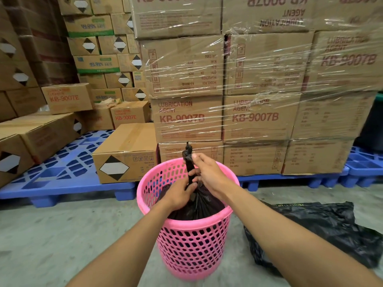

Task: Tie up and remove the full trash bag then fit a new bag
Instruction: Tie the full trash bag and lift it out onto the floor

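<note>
Full black trash bag (199,206) sitting inside a pink perforated basket (192,245), top gathered into a twisted neck (189,168) rising straight above the rim, knotted tuft at the very tip. Left hand (180,193) low on the neck, just above the bulging body of the bag, grip pressed together around the gathered plastic. Right hand (207,172) higher up, grip closed and pinching the twisted neck near the knot, fingers wrapped round it. Both forearms reaching in from the bottom edge, bare, converging over the basket mouth. Basket upright on a grey concrete floor (62,235). Just beside the basket on the right, a second black bag (323,230) lying crumpled and flat on the floor, apart from both hands. Behind the basket, blue plastic pallets (62,170) carrying cardboard boxes. Right-hand stack (259,79) bound in clear stretch wrap, printed "LUBRICATION AGENT KB-9007B" in red, some boxes upside down. A single brown box (126,154) with a black-and-white diamond label close to the basket's left, on the pallet. Further left and behind, more boxes (68,98) marked "KB-9007E", others with green bands and diamond labels, stacked high. Dark round object (373,125) at the far right edge, too cut off to tell.
</note>
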A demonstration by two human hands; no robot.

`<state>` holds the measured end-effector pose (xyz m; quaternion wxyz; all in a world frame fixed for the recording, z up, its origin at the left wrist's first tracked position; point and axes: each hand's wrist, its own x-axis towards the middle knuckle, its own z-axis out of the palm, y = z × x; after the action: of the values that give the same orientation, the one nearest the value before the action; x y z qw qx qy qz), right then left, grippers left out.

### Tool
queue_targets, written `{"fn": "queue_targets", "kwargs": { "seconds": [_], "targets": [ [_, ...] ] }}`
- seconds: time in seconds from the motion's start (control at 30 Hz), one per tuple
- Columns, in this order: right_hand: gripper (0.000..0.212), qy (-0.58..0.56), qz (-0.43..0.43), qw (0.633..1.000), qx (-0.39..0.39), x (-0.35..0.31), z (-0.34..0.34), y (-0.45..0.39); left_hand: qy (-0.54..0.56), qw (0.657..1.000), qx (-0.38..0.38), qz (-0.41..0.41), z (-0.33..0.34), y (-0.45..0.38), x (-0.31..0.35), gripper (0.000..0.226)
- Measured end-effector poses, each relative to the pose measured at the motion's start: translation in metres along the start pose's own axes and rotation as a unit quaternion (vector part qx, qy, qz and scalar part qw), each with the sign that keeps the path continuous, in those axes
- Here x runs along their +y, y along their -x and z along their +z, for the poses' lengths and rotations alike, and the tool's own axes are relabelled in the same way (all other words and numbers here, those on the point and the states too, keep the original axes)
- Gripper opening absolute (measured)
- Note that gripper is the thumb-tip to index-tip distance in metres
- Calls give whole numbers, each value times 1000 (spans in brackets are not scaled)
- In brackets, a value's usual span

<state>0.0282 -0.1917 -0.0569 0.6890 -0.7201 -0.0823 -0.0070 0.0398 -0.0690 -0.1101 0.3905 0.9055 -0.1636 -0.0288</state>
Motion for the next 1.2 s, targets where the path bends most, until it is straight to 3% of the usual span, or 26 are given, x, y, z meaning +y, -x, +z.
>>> {"fn": "queue_targets", "kwargs": {
  "seconds": [0.13,0.23,0.3,0.37,0.5,0.53,0.73,0.87,0.97,1.1,1.2],
  "targets": [
    [20,137,-55,989,21,14,-25,15,-1,998,3,-61,6,-10,2,44],
    [23,270,-9,960,-77,29,-46,38,54,992,28,-108,11,-21,-8,44],
    [42,373,0,913,-165,32,-50,52,104,984,50,-137,15,-23,-12,43],
    [56,456,-39,865,-204,27,-49,61,146,976,67,-148,19,-27,-17,43],
    [58,605,-140,745,-243,29,-48,67,211,953,126,-175,17,-41,-31,42],
    [56,614,-155,735,-243,31,-48,67,232,945,150,-177,11,-41,-26,41],
    [54,593,-165,753,-232,27,-61,72,302,901,278,-139,-39,-23,33,44],
    [45,591,-174,758,-214,23,-70,76,319,886,324,-93,-69,-17,65,47],
    [46,619,-164,740,-206,21,-64,76,314,880,351,-58,-91,-14,94,48],
    [73,658,-189,693,-227,18,-56,72,280,871,403,-14,-126,-9,134,47],
    [60,644,-151,712,-235,17,-58,77,244,866,436,-5,-153,-2,156,43]
  ]
}}
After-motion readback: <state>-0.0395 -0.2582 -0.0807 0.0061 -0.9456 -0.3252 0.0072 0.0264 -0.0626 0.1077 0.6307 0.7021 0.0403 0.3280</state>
